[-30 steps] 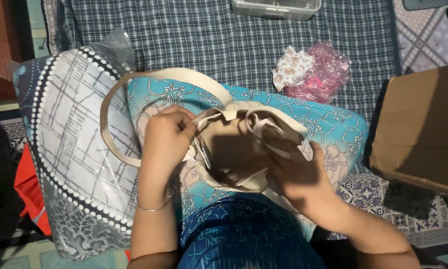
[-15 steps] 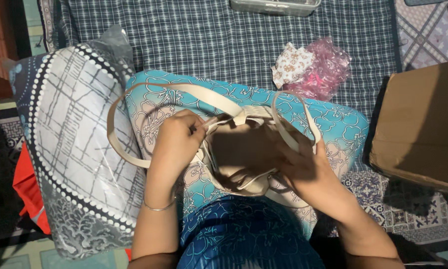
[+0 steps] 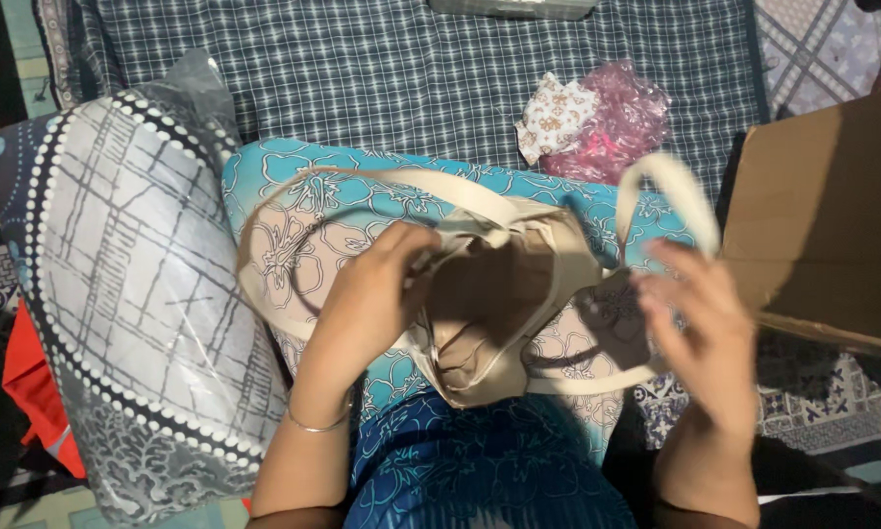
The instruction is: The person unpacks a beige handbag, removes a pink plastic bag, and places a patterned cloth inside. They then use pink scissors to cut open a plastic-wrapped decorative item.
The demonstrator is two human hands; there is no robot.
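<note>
On the turquoise floral pillow across the person's lap lies a cream cloth bag, mouth upward, one long strap looping out to the left. The step in hand looks like sorting out its handles and opening. The left hand pinches the bag's upper edge, fingers curled closed on the fabric. The right hand is blurred; its fingers seem spread, with the second strap arching over them, so whether it truly grips is unclear. Next, the mouth would need both hands pulling apart, straps kept clear. A cardboard box stands just beside.
</note>
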